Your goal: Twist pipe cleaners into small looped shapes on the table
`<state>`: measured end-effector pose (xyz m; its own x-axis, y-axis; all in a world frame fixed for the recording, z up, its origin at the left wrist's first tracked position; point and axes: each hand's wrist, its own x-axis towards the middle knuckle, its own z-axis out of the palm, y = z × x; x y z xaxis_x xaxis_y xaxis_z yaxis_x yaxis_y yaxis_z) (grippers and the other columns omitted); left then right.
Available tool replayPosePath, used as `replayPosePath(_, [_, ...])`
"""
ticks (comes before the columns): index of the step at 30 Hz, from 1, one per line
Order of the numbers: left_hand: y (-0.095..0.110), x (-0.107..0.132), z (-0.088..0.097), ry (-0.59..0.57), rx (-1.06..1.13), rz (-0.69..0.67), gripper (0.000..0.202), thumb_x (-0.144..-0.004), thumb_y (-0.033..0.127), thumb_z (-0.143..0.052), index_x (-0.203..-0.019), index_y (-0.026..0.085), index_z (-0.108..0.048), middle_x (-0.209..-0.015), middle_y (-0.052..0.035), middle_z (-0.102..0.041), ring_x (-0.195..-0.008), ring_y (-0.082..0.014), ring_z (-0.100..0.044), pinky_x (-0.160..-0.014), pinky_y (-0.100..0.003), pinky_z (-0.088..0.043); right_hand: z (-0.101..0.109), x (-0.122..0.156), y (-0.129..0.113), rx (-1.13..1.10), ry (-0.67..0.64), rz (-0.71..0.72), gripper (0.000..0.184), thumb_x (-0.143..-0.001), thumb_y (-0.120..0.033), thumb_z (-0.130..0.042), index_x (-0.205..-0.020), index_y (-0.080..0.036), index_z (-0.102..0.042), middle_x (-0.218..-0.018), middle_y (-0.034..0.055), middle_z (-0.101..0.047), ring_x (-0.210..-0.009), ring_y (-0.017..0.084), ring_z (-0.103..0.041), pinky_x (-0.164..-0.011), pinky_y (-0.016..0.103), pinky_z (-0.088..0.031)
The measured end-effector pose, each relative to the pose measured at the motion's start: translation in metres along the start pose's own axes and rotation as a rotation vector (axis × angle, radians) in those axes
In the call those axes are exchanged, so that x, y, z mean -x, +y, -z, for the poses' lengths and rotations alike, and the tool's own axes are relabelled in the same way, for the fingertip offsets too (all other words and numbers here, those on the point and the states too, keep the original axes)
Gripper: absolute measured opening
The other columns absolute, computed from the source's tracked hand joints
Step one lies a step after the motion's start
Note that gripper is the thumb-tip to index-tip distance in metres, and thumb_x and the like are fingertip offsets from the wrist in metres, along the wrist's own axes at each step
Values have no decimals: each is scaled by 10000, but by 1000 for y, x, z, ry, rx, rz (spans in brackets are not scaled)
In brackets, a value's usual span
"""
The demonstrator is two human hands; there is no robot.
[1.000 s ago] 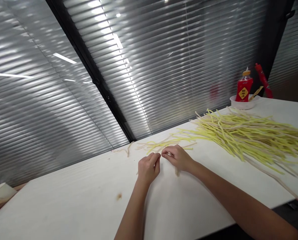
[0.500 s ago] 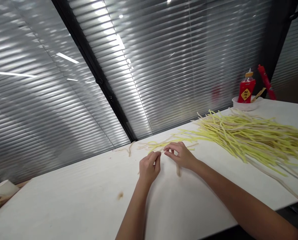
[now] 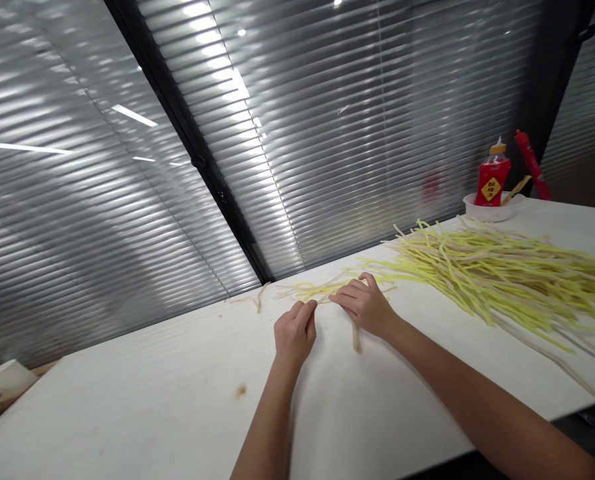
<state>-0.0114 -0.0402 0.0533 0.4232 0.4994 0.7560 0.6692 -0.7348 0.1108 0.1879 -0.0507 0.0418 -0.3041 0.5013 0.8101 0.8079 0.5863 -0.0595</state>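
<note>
My left hand is closed in a pinch on one end of a thin pale pipe cleaner, just above the table. Across a short gap, the fingertips of my right hand press together on the same strand, with one finger raised. Below my right hand, a folded beige pipe cleaner shows on the tabletop; whether it joins the held strand is hidden. Behind both hands lie several loose yellow and beige pipe cleaners.
A large heap of yellow and beige pipe cleaners spreads over the right side of the white table. Behind it, a red glue bottle stands in a white bowl. Blinds rise along the back edge. A white object sits far left.
My hands have moved slightly apart, the left a little leftward. My right hand has turned, its fingers flatter and one finger lifted, and more of the strand shows between them.
</note>
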Motion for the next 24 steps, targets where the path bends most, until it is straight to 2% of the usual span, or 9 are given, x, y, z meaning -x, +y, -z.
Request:
replayPosePath(4, [1,1,-1,-19,-71,-42,225,-837,141,-446,-954,218,-621,-671,-19,-601,-537,-110,-513,-510,-213,-345,0,1,3,108,-2,34,289,-862,-68,-437,-935,-259,-641,-735,-15,-675,-759,145,-542,-893,411,-208])
replayPosePath(7, [3,1,-3,13,11,25,199,-837,159,-459,-948,215,-615,-675,-16,-595,-542,-107,-506,-511,-211,-352,2,0,1,48,16,-55,239,-890,-144,-446,-990,-272,-620,-827,-13,-683,-824,153,-556,-914,410,-202])
replayPosePath(9, [6,-1,-4,83,141,132,163,-838,187,-476,-928,205,-610,-703,-23,-596,-575,-110,-514,-535,-212,-373,3,-1,-2,-33,42,-185,227,-885,-258,-494,-1099,-263,-569,-964,12,-671,-900,170,-559,-919,394,-225])
replayPosePath(11, [8,-4,-3,203,298,288,125,-835,227,-501,-896,192,-605,-722,-26,-589,-592,-109,-508,-550,-215,-387,3,-2,-5,-105,63,-330,375,-848,-353,-542,-1200,-233,-494,-1093,53,-627,-973,193,-548,-909,378,-266])
replayPosePath(13, [10,-9,-1,343,459,460,124,-825,274,-530,-877,184,-599,-707,-13,-561,-567,-96,-475,-530,-212,-379,0,-1,-7,-161,51,-444,453,-819,-384,-561,-1228,-216,-461,-1125,71,-604,-1004,208,-540,-887,369,-307])
replayPosePath(16, [12,-15,1,511,709,670,166,-802,334,-569,-869,183,-581,-635,30,-465,-497,-65,-386,-462,-194,-320,-6,1,-7,-233,-68,-569,361,-816,-394,-536,-1141,-236,-529,-1028,48,-634,-970,216,-557,-840,372,-345])
replayPosePath(19, [11,-18,0,623,982,821,191,-772,355,-608,-843,193,-535,-565,74,-353,-440,-41,-300,-420,-174,-258,-13,3,-6,-370,-208,-693,301,-817,-461,-499,-988,-240,-612,-906,31,-661,-849,206,-584,-779,367,-374])
replayPosePath(24, [2,-17,-3,667,1361,991,226,-724,309,-666,-815,195,-493,-543,92,-332,-414,-26,-301,-417,-162,-251,-13,-2,-4,-973,-275,-965,370,-770,-526,-530,-776,-169,-626,-751,43,-651,-596,120,-539,-557,246,-393])
